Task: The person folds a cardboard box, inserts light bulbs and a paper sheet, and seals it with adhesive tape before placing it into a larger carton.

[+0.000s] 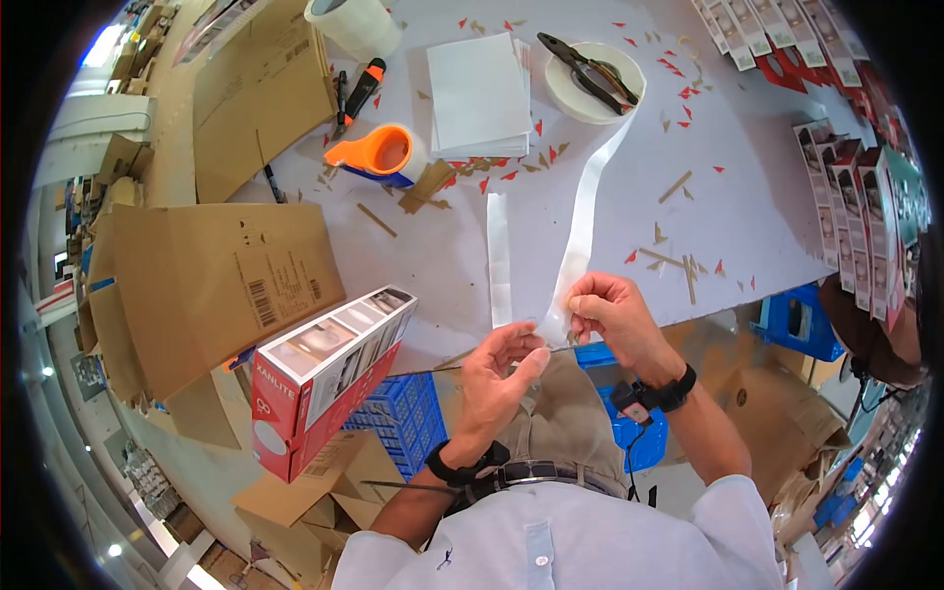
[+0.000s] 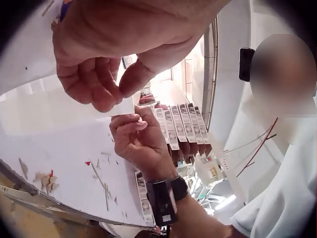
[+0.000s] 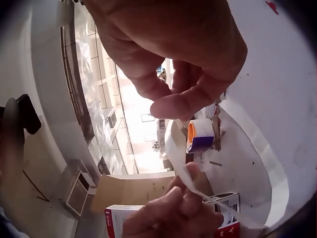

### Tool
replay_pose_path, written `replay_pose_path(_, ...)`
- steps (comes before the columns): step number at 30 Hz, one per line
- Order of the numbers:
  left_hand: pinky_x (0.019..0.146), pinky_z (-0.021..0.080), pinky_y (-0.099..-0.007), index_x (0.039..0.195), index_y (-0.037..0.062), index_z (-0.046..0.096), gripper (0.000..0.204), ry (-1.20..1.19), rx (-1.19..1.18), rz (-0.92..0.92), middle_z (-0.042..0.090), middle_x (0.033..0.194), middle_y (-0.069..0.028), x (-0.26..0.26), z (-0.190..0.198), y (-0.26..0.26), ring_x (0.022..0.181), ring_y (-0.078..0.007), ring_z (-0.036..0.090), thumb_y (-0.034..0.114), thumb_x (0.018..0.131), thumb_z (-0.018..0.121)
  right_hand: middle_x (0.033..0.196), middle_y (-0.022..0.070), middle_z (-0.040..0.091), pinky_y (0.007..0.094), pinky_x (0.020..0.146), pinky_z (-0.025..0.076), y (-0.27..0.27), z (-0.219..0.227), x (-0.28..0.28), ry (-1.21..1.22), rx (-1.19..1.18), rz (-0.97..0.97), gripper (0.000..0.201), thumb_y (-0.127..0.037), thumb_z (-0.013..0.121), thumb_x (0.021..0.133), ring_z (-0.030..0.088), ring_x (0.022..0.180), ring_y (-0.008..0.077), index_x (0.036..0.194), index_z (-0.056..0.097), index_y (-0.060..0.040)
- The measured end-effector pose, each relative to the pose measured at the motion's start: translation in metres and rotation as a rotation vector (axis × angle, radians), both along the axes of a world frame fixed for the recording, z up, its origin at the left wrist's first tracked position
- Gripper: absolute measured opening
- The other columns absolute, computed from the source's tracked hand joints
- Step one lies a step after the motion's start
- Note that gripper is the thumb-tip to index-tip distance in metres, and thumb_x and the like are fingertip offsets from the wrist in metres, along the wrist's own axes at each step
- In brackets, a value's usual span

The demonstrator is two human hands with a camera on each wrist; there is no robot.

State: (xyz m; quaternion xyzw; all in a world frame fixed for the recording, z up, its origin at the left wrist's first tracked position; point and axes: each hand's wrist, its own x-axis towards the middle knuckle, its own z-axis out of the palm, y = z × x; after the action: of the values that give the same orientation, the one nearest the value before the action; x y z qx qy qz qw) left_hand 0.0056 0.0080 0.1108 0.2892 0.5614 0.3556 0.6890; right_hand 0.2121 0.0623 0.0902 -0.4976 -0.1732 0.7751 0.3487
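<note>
I find the white tape strip [image 1: 582,211] running from the tape roll [image 1: 594,83] at the far side of the table [image 1: 728,216] down to the near edge, where both hands meet on its free end. The right hand [image 1: 607,311] has fingers curled, thumb and forefinger pinching the strip. The left hand [image 1: 501,369] pinches the same end just beside it, thumb against fingertips.

The head view alone gives me the strip's full run, plus a second, shorter strip [image 1: 500,258] lying flat on the table beside it. The left wrist view shows the pinch up close: the left thumb and forefinger closed on a small white tab, the right hand [image 2: 140,140] below it. The right wrist view shows the right thumb and finger nearly touching; whether tape lies between them I cannot tell there.

Pliers [image 1: 588,69] rest across the tape roll. An orange tape dispenser [image 1: 379,154] stands beside a stack of white sheets [image 1: 480,95]. A red XANLITE box [image 1: 324,379] sits at the table's near left, its contents hidden. Rows of packaged goods [image 1: 846,211] line the right edge.
</note>
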Motion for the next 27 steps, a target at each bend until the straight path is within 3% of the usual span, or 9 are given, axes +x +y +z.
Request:
replay_pose_path(8, 0.091, 0.055, -0.0278, 0.135, -0.0063, 0.056, 0.044, 0.003, 0.046, 0.098, 0.071, 0.118, -0.0141, 0.025, 0.011, 0.008, 0.105, -0.0155, 0.070, -0.001, 0.094, 0.072, 0.079, 0.0031, 0.068, 0.0259, 0.064, 0.057, -0.011, 0.022, -0.005, -0.012, 0.061, 0.010, 0.006, -0.006, 0.066, 0.094, 0.065, 0.070, 0.0094, 0.093, 0.070, -0.0013)
replay_pose_path(11, 0.091, 0.055, -0.0270, 0.142, -0.0068, 0.049, 0.051, -0.028, -0.002, 0.151, 0.072, 0.122, -0.0170, 0.029, 0.015, 0.011, 0.105, -0.0150, 0.070, -0.001, 0.096, 0.069, 0.094, 0.0076, 0.071, 0.0255, 0.067, 0.056, -0.014, 0.021, -0.001, 0.014, 0.064, 0.037, 0.005, -0.005, 0.067, 0.092, 0.065, 0.076, 0.0091, 0.093, 0.070, -0.0010)
replay_pose_path(14, 0.089, 0.054, -0.0249, 0.150, -0.0060, 0.043, 0.058, -0.041, -0.003, 0.189, 0.072, 0.123, -0.0183, 0.029, 0.007, 0.010, 0.101, -0.0123, 0.069, -0.002, 0.097, 0.066, 0.116, 0.0137, 0.069, 0.0261, 0.075, 0.055, -0.019, 0.022, 0.005, -0.073, 0.127, -0.055, 0.004, -0.004, 0.067, 0.090, 0.066, 0.082, 0.0098, 0.092, 0.070, -0.0014)
replay_pose_path(17, 0.088, 0.054, -0.0240, 0.152, -0.0059, 0.040, 0.060, -0.054, -0.004, 0.185, 0.072, 0.123, -0.0191, 0.027, 0.003, 0.010, 0.101, -0.0111, 0.068, -0.002, 0.098, 0.063, 0.134, 0.0179, 0.063, 0.0298, 0.086, 0.053, -0.031, -0.004, 0.031, 0.189, 0.006, 0.023, 0.006, -0.007, 0.067, 0.090, 0.067, 0.096, 0.0142, 0.093, 0.070, -0.0028)
replay_pose_path(20, 0.086, 0.053, -0.0232, 0.153, -0.0058, 0.040, 0.060, -0.060, -0.032, 0.176, 0.072, 0.123, -0.0188, 0.025, 0.003, 0.010, 0.100, -0.0102, 0.068, -0.003, 0.097, 0.063, 0.135, 0.0191, 0.064, 0.0357, 0.094, 0.052, -0.035, -0.006, 0.026, 0.386, -0.188, 0.034, 0.008, -0.010, 0.066, 0.092, 0.065, 0.110, 0.0200, 0.095, 0.070, -0.0041)
replay_pose_path(23, 0.085, 0.053, -0.0228, 0.152, -0.0067, 0.040, 0.060, -0.069, -0.051, 0.162, 0.072, 0.122, -0.0178, 0.021, 0.001, 0.009, 0.100, -0.0099, 0.068, -0.003, 0.097, 0.063, 0.135, 0.0198, 0.064, 0.0407, 0.100, 0.051, -0.019, -0.015, 0.010, 0.590, -0.043, 0.006, 0.008, -0.011, 0.066, 0.093, 0.062, 0.121, 0.0234, 0.096, 0.070, -0.0050)
replay_pose_path(25, 0.086, 0.053, -0.0227, 0.152, -0.0076, 0.040, 0.059, -0.117, -0.056, 0.179, 0.073, 0.120, -0.0170, 0.024, 0.002, 0.011, 0.101, -0.0106, 0.068, -0.003, 0.097, 0.063, 0.130, 0.0194, 0.067, 0.0417, 0.100, 0.053, -0.004, -0.016, 0.000, 0.463, -0.057, -0.054, 0.006, -0.010, 0.066, 0.093, 0.064, 0.119, 0.0237, 0.096, 0.070, -0.0052)
replay_pose_path(27, 0.089, 0.055, -0.0275, 0.145, -0.0084, 0.047, 0.052, -0.101, -0.057, 0.201, 0.073, 0.119, -0.0191, 0.026, -0.006, 0.006, 0.103, -0.0180, 0.072, -0.003, 0.097, 0.063, 0.125, 0.0185, 0.070, 0.0417, 0.100, 0.054, -0.002, -0.017, -0.007, 0.370, -0.044, -0.097, 0.006, -0.008, 0.065, 0.094, 0.066, 0.116, 0.0236, 0.096, 0.070, -0.0053)
